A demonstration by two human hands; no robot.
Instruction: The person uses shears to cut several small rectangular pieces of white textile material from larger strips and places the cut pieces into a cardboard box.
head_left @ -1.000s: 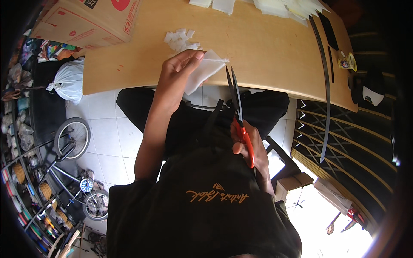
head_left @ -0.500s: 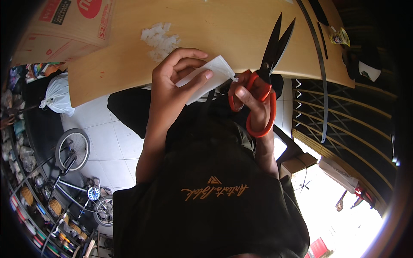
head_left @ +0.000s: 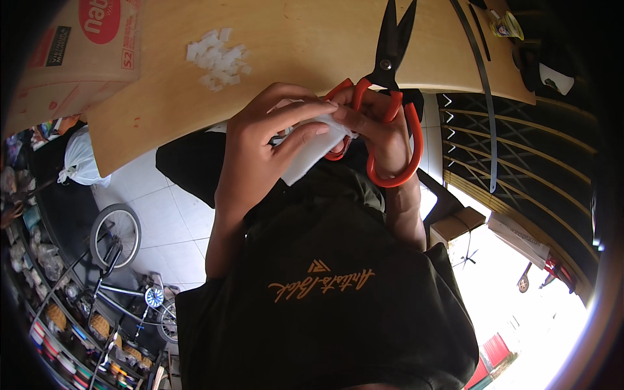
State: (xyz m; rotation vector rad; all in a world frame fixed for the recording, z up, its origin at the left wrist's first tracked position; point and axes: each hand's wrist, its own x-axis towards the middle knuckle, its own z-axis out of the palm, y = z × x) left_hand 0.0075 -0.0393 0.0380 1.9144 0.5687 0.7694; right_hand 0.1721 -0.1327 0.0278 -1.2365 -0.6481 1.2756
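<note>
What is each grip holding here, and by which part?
The left grip holds the white sheet near its upper edge, between thumb and fingers. The right grip has the scissors by their red handles, its thumb at the sheet's upper end.

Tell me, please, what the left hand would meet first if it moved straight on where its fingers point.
The left hand would likely meet the right hand first; whether they touch now is unclear.

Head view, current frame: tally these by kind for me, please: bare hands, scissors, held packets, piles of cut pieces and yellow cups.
Bare hands: 2, left hand and right hand
Orange-handled scissors: 1 pair
White packet: 1, layers not countable
Pile of cut white pieces: 1, pieces too overlapped to count
Yellow cup: 1
Total: 6
</note>
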